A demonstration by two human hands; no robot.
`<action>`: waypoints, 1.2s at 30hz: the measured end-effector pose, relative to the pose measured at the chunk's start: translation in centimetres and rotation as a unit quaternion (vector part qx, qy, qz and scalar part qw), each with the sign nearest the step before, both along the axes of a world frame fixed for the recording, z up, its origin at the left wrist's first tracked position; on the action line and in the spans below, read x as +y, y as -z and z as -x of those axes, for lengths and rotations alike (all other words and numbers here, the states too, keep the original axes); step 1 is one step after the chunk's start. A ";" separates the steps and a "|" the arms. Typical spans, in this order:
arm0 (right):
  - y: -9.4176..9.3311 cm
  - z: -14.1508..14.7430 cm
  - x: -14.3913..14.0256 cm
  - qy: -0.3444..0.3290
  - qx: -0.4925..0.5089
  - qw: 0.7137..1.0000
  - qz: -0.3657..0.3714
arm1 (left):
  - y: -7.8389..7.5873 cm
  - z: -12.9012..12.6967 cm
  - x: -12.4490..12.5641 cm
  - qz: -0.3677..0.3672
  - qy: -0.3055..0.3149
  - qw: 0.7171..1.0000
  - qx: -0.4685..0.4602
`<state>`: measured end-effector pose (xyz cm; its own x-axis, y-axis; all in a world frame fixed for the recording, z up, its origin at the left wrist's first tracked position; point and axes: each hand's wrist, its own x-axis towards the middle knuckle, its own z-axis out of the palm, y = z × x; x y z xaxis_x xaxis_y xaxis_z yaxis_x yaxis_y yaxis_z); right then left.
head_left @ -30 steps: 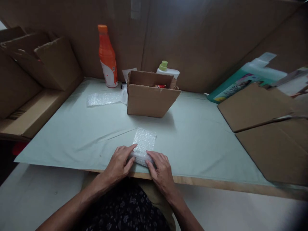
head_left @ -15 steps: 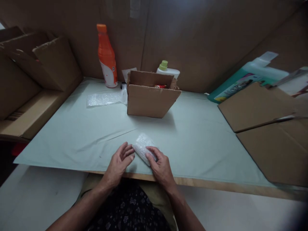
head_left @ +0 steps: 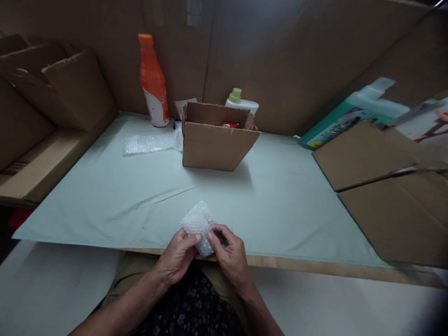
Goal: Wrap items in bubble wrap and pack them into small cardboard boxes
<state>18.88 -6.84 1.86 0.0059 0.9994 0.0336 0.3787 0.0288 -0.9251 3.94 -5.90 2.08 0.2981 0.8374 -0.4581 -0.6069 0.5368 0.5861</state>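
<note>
A small bubble-wrap packet (head_left: 200,219) is held between both hands at the front edge of the table (head_left: 287,214). My left hand (head_left: 180,254) grips its left side, thumb lying on top. On the right side, my right hand (head_left: 229,254) pinches it between thumb and fingers. What lies inside the wrap, if anything, I cannot make out. Beyond the hands stands an open cardboard box (head_left: 217,145), with something red showing inside.
A flat bubble-wrap strip (head_left: 149,144) lies left of the box. Behind stand an orange bottle (head_left: 154,88) and a white bottle with a green cap (head_left: 241,102). Cardboard boxes (head_left: 80,88) fill the left; a green jug (head_left: 336,119) and cardboard flaps (head_left: 395,214) lie right.
My left hand has closed on the packet from its left side. The packet has come nearer to me and turned, with my right hand still on it.
</note>
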 end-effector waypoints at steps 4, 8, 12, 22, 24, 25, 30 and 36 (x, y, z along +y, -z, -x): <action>-0.3 -1.3 0.8 0.063 -0.064 0.995 -0.054 | -0.2 0.1 -0.2 -0.014 0.000 0.999 0.031; -0.8 -1.6 1.7 -0.013 0.075 0.997 0.032 | 0.0 0.2 -0.4 -0.017 0.032 0.999 0.025; -0.5 -0.2 1.6 0.003 0.067 0.997 0.036 | 0.8 0.1 -0.8 -0.058 0.016 0.995 0.076; -1.3 -2.2 1.6 -0.048 0.052 0.997 0.023 | -0.6 0.9 1.0 -0.161 0.151 0.952 0.214; -2.1 -3.1 2.1 -0.102 0.077 0.990 0.067 | -0.9 1.2 1.6 -0.198 0.214 0.934 0.206; -2.4 -3.5 2.3 -0.126 0.066 0.987 0.077 | -1.1 1.4 1.9 -0.215 0.245 0.922 0.210; -4.1 -5.7 3.6 -0.170 -0.029 0.983 0.061 | -3.4 4.0 5.5 -0.360 0.312 0.814 0.331; -7.2 -9.2 6.1 -0.163 -0.045 0.984 0.053 | -10.5 3.9 15.6 -0.599 -0.026 0.539 0.592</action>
<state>28.04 -0.78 9.02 -0.3146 0.9454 -0.0849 0.4449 0.0678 -0.8930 0.07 9.73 12.60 0.3521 0.7375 0.5763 0.5769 -0.6559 0.4868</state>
